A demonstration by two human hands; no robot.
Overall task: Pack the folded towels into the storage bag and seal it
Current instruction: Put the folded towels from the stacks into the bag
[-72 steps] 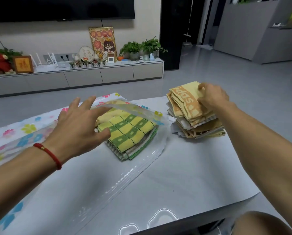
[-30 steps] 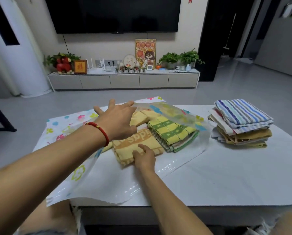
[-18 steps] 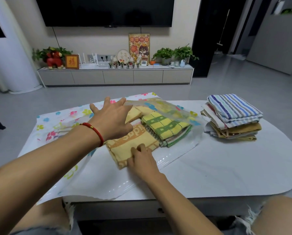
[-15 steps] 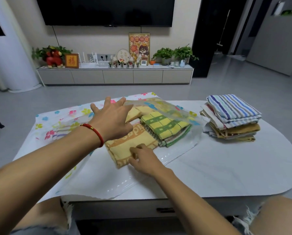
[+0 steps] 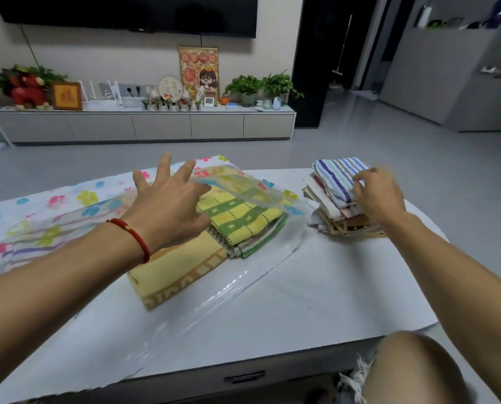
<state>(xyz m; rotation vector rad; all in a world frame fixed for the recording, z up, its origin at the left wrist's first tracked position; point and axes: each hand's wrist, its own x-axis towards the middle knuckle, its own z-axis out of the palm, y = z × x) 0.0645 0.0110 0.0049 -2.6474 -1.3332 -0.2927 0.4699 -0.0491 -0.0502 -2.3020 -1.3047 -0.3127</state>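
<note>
A clear storage bag (image 5: 237, 287) printed with flowers lies across the white table (image 5: 330, 301), its mouth facing me. Inside it lie a yellow towel (image 5: 173, 272) and, to its right, a green-and-yellow checked towel (image 5: 237, 217) on a few others. My left hand (image 5: 167, 205), fingers spread, props up the bag's top flap (image 5: 243, 185) above these towels. A stack of folded towels (image 5: 345, 225) stands to the right of the bag. My right hand (image 5: 377, 196), slightly blurred, pinches the edge of the blue striped towel (image 5: 333, 176) on top of that stack.
My bare knee (image 5: 412, 371) shows past the table's front right edge. A drawer handle (image 5: 243, 376) sits in the table's front. Across the grey floor stands a low TV cabinet (image 5: 144, 126) with plants and frames.
My right hand left the yellow towel inside the bag and swung right to the stack, onto the striped towel. My left hand stayed at the flap.
</note>
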